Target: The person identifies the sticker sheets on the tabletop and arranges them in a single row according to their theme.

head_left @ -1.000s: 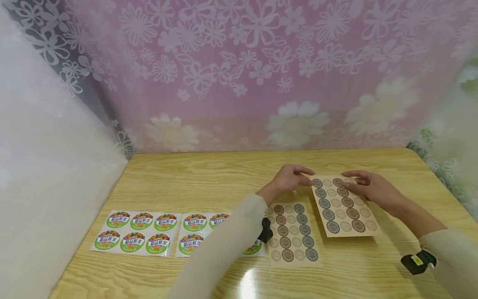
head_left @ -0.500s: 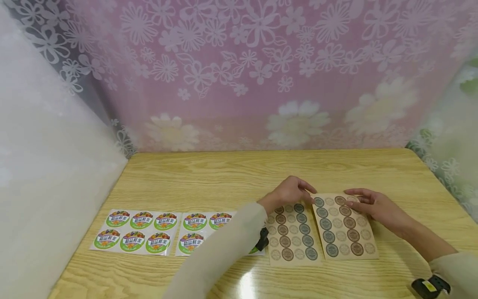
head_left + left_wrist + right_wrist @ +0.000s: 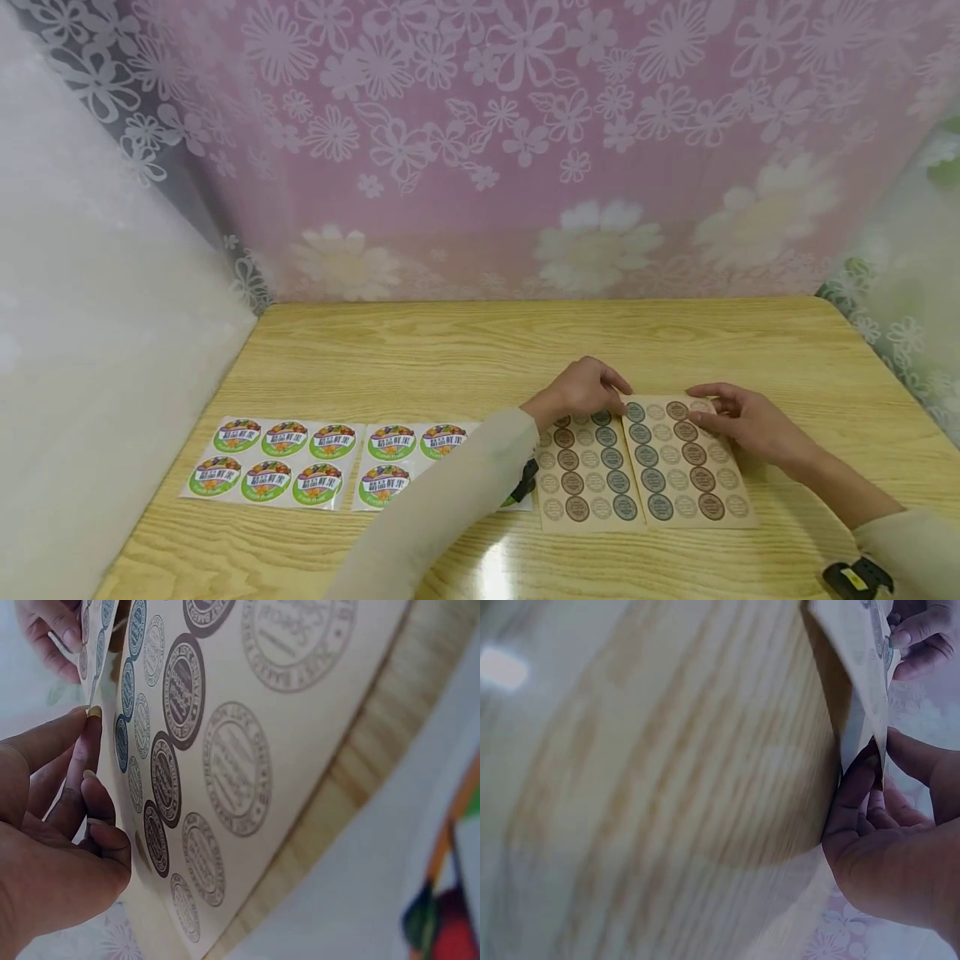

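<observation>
A tan sticker sheet point(image 3: 670, 479) with rows of round grey, brown and pale stickers lies almost flat at the right. My left hand point(image 3: 587, 388) pinches its top left corner between thumb and index finger, seen closely in the left wrist view. At the top right edge my right hand point(image 3: 753, 423) pinches the same sheet, thumb above and fingers beneath; the right wrist view shows that edge lifted off the wood. A second tan sticker sheet point(image 3: 587, 527) lies flat just to the left, its top partly covered by my left hand.
Two white sheets of round fruit stickers, one at the left point(image 3: 292, 462) and one beside it point(image 3: 375, 454), lie on the wooden table point(image 3: 450, 342). My left sleeve covers part of the second. A pink floral curtain point(image 3: 450, 217) hangs behind the table.
Both hands have brought the held sticker sheet down and toward me, from raised and tilted to nearly flat beside the other tan sheet. In the last half second it shifted slightly left.
</observation>
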`<state>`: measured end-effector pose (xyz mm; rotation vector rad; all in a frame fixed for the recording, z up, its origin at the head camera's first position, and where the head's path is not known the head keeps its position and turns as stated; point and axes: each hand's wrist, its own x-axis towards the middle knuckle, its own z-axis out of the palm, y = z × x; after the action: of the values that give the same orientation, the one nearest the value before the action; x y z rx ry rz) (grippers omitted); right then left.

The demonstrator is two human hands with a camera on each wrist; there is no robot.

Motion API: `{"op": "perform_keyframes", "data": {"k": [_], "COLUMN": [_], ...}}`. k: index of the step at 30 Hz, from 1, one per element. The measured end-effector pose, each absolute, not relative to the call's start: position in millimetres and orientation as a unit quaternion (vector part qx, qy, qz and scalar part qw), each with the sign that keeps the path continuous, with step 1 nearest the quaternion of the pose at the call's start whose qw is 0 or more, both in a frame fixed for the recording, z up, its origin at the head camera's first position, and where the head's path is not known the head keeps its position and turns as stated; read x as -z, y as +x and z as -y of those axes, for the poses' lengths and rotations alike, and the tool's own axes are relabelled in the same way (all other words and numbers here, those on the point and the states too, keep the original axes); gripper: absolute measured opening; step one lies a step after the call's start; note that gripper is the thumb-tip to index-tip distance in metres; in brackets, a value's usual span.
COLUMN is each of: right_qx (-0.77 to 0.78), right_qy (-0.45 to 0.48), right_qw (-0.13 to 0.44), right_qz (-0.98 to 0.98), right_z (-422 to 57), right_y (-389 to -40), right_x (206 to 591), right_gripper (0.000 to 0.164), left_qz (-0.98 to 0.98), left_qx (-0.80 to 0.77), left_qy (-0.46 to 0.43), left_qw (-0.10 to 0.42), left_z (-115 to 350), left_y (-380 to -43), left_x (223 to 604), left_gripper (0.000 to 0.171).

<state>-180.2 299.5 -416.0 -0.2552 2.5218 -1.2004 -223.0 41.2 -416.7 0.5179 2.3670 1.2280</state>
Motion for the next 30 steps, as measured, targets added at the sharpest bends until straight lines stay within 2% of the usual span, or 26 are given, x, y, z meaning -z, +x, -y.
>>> {"op": "perform_keyframes", "data": {"k": [7, 18, 30], "right_qx": [0.372, 0.352, 0.315], "right_qy": [-0.112, -0.117, -0.144], "right_qw": [0.136, 0.124, 0.09], "right_qz": [-0.911, -0.92, -0.934], "right_z": [-299.9, -299.2, -294.0], "right_y": [-176.9, -173.6, -169.3], "right_x": [417.7, 418.6, 417.2], "right_gripper": [0.054, 0.054, 0.057], "left_qz": [-0.862, -0.872, -0.879], "left_qx": [-0.421, -0.394, -0.389], "left_qy": [0.195, 0.2, 0.205], "left_qw": [0.205, 0.213, 0.186], "left_z": [-44.4, -45.5, -42.3], "left_y": [-220.6, -218.9, -218.4], "left_x": [418.4, 416.8, 420.0], "left_gripper": [0.021, 0.023, 0.03]}}
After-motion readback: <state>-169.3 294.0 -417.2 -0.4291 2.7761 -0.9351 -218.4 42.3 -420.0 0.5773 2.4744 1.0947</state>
